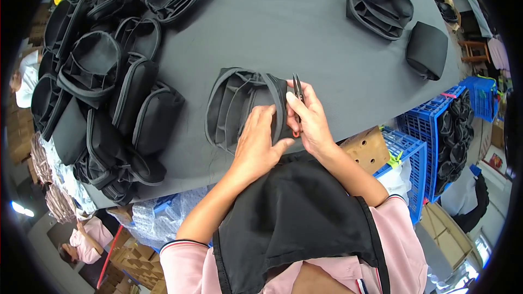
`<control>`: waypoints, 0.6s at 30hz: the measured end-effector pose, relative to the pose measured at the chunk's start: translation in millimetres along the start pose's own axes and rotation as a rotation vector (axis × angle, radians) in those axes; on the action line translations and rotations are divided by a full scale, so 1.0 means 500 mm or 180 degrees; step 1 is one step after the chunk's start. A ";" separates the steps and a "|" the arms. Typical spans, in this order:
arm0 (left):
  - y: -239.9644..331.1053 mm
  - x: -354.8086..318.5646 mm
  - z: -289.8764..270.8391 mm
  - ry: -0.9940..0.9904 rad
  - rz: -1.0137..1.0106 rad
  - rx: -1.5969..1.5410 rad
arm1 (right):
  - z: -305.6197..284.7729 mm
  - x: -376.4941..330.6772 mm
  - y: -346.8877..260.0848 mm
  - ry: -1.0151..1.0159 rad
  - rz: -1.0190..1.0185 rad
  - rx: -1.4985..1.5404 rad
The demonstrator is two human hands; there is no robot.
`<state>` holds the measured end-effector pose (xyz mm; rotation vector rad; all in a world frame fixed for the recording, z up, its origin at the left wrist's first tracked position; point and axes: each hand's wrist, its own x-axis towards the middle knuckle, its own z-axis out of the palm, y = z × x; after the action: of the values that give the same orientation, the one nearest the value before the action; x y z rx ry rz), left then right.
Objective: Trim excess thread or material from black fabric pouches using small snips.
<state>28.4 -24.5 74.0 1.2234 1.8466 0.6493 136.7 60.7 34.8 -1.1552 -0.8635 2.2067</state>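
Observation:
A black fabric pouch (229, 98) with inner dividers stands with its opening up at the near middle of the table. My left hand (256, 139) reaches over its near rim, fingers inside against the wall and thumb at the rim, gripping it. My right hand (310, 120) is closed around a pair of thread snips (297, 88) at the pouch's right side. The dark blades point away from me, and a small orange loop shows below the fingers. Part of the right fingers is hidden behind the pouch and snips.
A pile of similar black pouches (90, 68) covers the table's left side. Another open pouch (379, 8) and a closed-looking one (426, 50) lie at the far right. Blue crates (430, 125) and a cardboard box (366, 152) stand off the right edge. Other people are beyond the left edge.

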 end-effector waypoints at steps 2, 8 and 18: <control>-0.003 0.006 -0.007 0.0091 0.0075 0.0405 | 0.002 0.023 0.008 -0.0092 -0.0047 -0.0092; 0.015 0.075 -0.073 -0.0314 -0.0574 -0.3109 | 0.021 0.060 -0.017 -0.0270 -0.0941 -0.0579; -0.030 0.072 -0.092 -0.1631 -0.0364 -0.1791 | -0.035 0.034 -0.026 0.0171 -0.1100 -0.1170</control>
<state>-25.2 3.2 75.0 0.8038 1.1857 0.6570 144.4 86.0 27.5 -1.1177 -1.3729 1.7756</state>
